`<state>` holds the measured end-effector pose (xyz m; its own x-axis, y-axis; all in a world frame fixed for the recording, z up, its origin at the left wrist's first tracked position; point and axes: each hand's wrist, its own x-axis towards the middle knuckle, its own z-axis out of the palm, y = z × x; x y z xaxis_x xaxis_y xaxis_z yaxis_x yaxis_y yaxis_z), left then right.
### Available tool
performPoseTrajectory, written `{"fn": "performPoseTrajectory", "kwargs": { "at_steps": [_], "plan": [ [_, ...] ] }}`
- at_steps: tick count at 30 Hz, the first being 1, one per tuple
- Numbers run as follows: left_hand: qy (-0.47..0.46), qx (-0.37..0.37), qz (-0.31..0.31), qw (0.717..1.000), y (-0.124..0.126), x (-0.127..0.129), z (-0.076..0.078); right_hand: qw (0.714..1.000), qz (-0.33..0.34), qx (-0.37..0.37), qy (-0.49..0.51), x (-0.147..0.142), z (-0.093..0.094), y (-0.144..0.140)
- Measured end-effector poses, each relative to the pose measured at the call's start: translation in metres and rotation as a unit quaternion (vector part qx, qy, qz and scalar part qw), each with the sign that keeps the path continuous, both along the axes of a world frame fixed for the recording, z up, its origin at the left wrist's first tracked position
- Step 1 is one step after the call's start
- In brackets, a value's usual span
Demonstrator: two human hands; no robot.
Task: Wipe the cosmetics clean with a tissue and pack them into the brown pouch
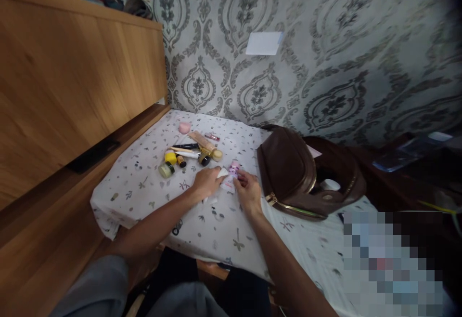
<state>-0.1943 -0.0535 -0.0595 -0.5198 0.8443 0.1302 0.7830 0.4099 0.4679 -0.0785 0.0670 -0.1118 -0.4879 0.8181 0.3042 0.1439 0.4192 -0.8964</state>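
Note:
My left hand [206, 181] and my right hand [248, 190] meet over a small white and pink bottle [232, 175] on the leaf-patterned tablecloth [144, 182]. The right hand grips the bottle's lower part. The left hand presses a white wipe or cloth [221, 173] against the bottle's side. The bottle's pink top shows between the two hands.
Several cosmetics lie behind my hands: a yellow jar [170, 157], a pale green jar [166, 169], a pink round compact [184, 127], pencils and tubes. An open brown leather bag [296, 172] sits to the right. A wooden cabinet [72, 81] stands at the left, a wallpapered wall behind.

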Motion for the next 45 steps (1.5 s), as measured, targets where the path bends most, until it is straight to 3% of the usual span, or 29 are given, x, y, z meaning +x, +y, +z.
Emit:
{"fn": "performPoseTrajectory", "kwargs": {
  "at_steps": [8,12,18,23,27,33,38,42,45],
  "plan": [
    [0.031,-0.008,-0.011,0.999,-0.005,-0.001,0.010,1.000,0.005,0.022,-0.012,0.002,0.003,-0.003],
    [0.064,-0.010,-0.035,0.997,-0.011,-0.004,0.014,0.997,0.000,0.074,-0.019,0.002,0.008,-0.001],
    [0.094,0.000,-0.073,0.993,-0.019,-0.012,0.005,0.983,0.058,0.161,-0.060,-0.039,0.034,0.013],
    [0.099,0.016,-0.098,0.990,-0.019,-0.015,-0.002,0.944,0.076,0.216,-0.238,-0.106,0.052,0.032],
    [0.114,0.021,-0.108,0.987,-0.018,-0.017,-0.004,0.922,0.088,0.248,-0.283,-0.142,0.060,0.033],
    [0.101,0.018,-0.122,0.987,-0.015,-0.020,-0.004,0.856,0.229,0.346,-0.308,-0.175,0.072,0.011],
    [0.095,0.036,-0.132,0.986,-0.014,-0.022,-0.006,0.797,0.319,0.380,-0.344,-0.201,0.075,0.007],
    [0.095,0.039,-0.139,0.985,-0.015,-0.022,-0.003,0.777,0.339,0.388,-0.361,-0.212,0.077,0.010],
    [0.094,0.042,-0.160,0.982,-0.016,-0.024,-0.002,0.781,0.335,0.388,-0.356,-0.213,0.080,0.007]
  ]
}}
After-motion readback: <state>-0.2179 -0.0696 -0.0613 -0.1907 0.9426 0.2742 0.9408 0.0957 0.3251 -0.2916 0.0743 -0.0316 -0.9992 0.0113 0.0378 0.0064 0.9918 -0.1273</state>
